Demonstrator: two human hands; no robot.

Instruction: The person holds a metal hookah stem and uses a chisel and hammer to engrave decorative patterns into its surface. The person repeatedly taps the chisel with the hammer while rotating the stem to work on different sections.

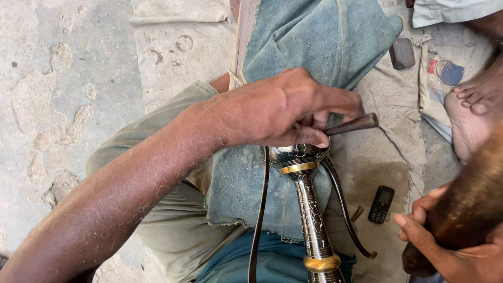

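The engraved metal vessel [309, 209] stands on the cloth [314, 42] over the lap, centre. The left hand [277, 112] lies on its far end, pinching a punch [352, 126]. Right of it, a phone [381, 204] lies on the ground; the right hand [445, 246] holds a wooden mallet [466, 204] near right.

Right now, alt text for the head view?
A left hand pinches a thin dark metal tool against the top of an engraved silver vessel with brass bands, braced over blue cloth. The right hand grips a brown wooden handle; a small black phone lies on the ground.
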